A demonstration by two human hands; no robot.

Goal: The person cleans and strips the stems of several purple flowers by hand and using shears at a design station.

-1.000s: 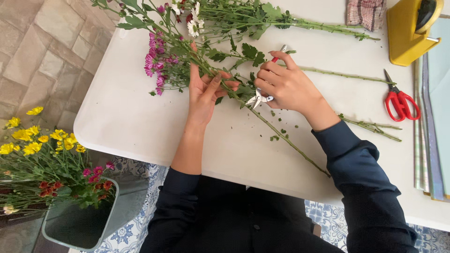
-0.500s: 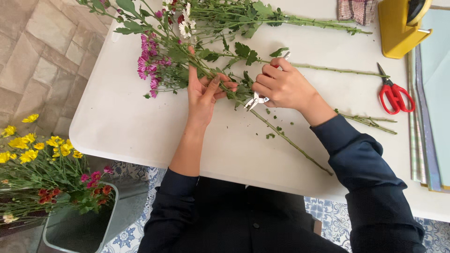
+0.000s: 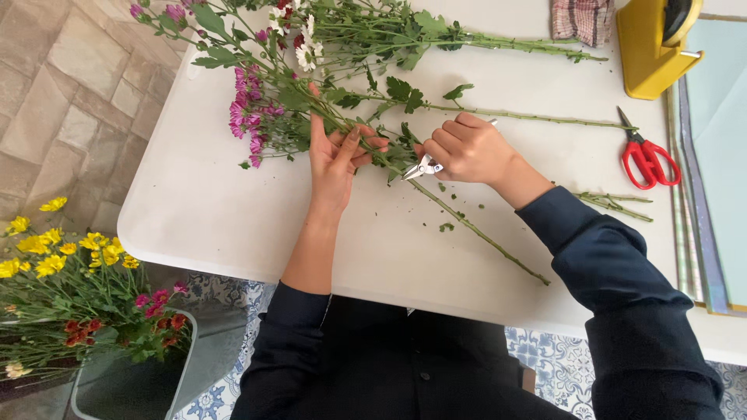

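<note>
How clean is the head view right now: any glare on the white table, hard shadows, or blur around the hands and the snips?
Head view: soft, even daylight, with no blown-out glare on the white table. Shadows under the left hand and right hand are faint. The snips and the flower stem look sharp, with no motion blur. Table edges bow slightly toward the frame borders.

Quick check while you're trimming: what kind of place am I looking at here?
Probably a florist's worktable or home flower-arranging spot: cut flower stems lie across a white table, a bucket of yellow and red flowers stands on the floor, and red scissors lie beside stacked paper sheets.
</note>
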